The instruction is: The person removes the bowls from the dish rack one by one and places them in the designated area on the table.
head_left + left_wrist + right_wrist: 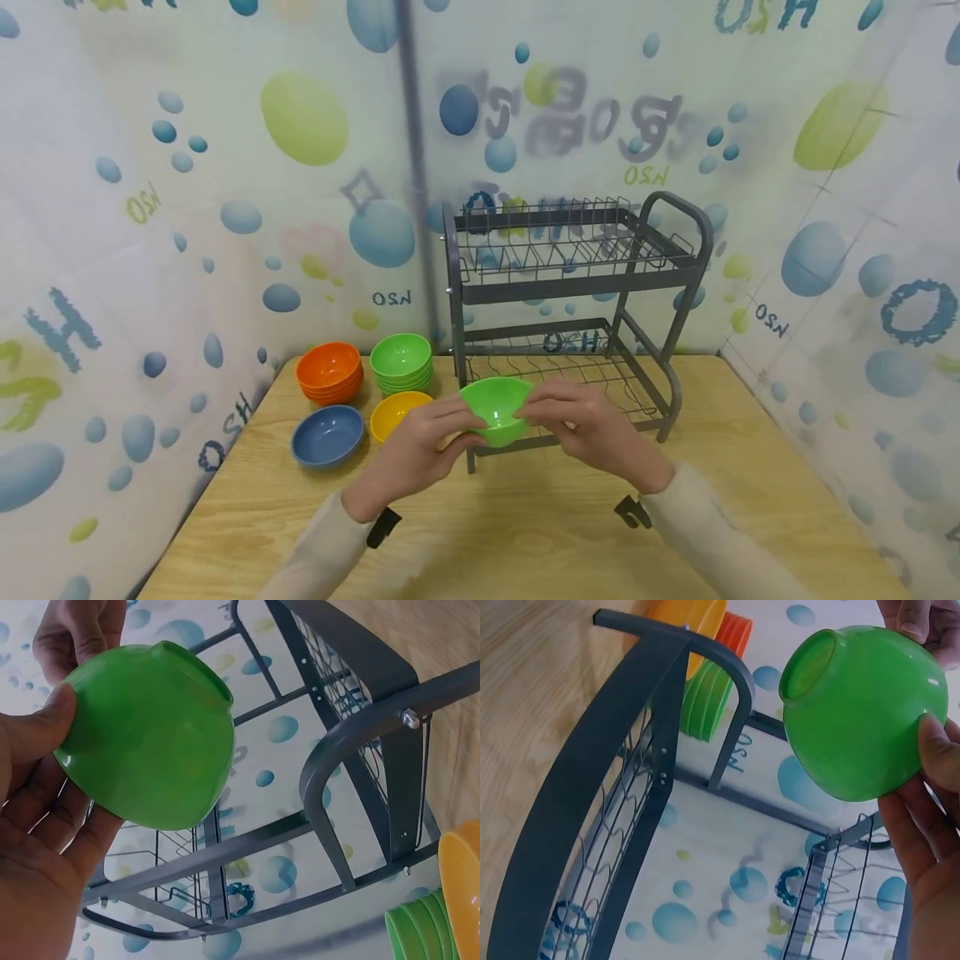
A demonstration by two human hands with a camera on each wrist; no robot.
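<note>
A single green bowl [498,412] is held up in front of the rack, tilted so its inside shows in the head view. My left hand [429,442] pinches its left rim, thumb outside below and fingers along the edge. On the opposite side my right hand [588,423] pinches the rim the same way. Both wrist views show the bowl's smooth outside and its raised foot ring, with the left thumb [46,724] and the right thumb [937,746] pressed on the wall. The bowl hangs above the table, between the two hands.
A dark two-tier dish rack [577,287] stands behind the hands. To the left are stacked orange bowls [330,371], stacked green bowls [402,360], a blue bowl [327,437] and a yellow bowl [397,412], partly behind the left hand. A patterned curtain [225,167] encloses the wooden table [540,533].
</note>
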